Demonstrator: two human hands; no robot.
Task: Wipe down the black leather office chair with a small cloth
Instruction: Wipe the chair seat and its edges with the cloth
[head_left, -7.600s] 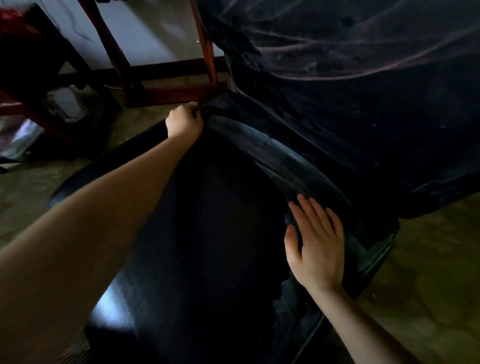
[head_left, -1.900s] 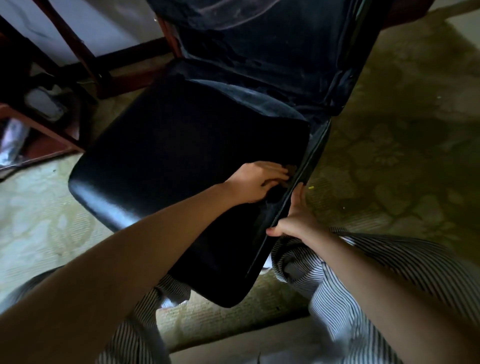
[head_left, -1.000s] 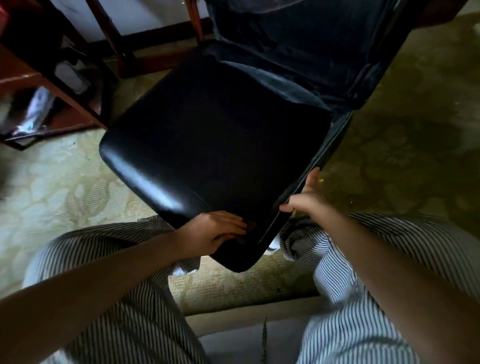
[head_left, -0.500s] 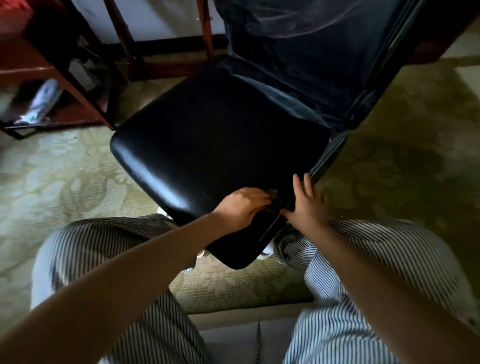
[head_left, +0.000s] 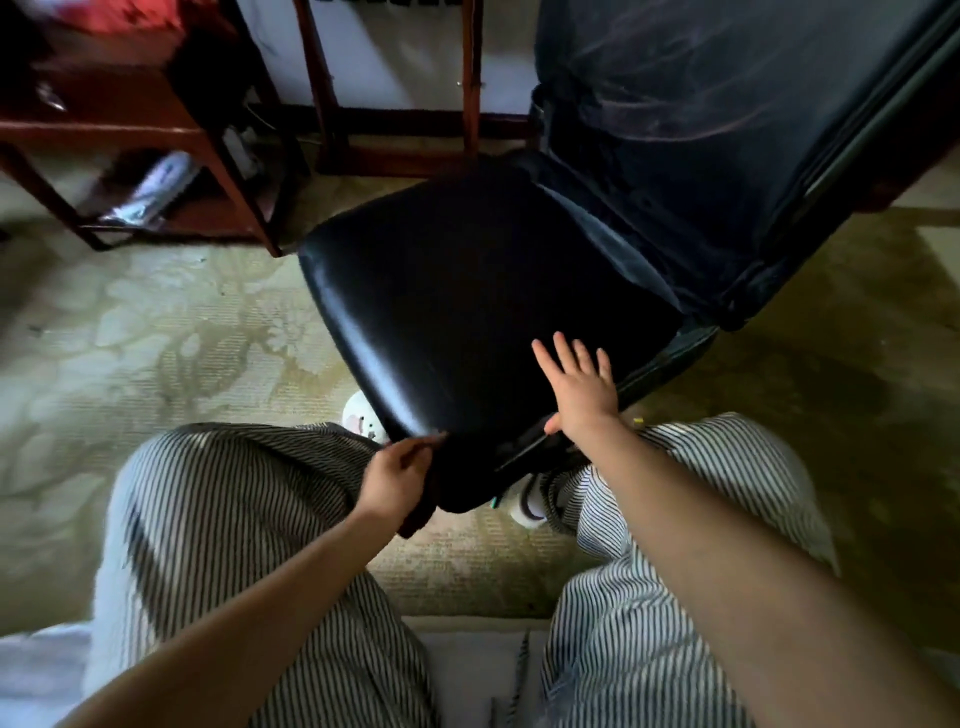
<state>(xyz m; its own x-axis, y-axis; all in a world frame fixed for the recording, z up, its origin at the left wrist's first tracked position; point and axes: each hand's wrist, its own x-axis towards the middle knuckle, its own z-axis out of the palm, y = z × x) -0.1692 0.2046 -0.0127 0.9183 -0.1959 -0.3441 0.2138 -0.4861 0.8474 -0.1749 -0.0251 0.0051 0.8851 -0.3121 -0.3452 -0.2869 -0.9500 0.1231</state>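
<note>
The chair seat (head_left: 467, 312) is glossy black, with a pale sheen along its front edge. The backrest (head_left: 701, 130) is black too, hazed grey with faint pinkish streaks. The small cloth (head_left: 415, 517) under the left hand (head_left: 397, 480) is dark brown, nearly black. The trousers (head_left: 234, 519) have thin dark stripes on white. The carpet (head_left: 130, 338) is pale beige and olive in a large floral pattern, darker olive towards its right edge. The wooden furniture (head_left: 104, 132) is deep reddish brown, and the wall (head_left: 400, 67) is white.
</note>
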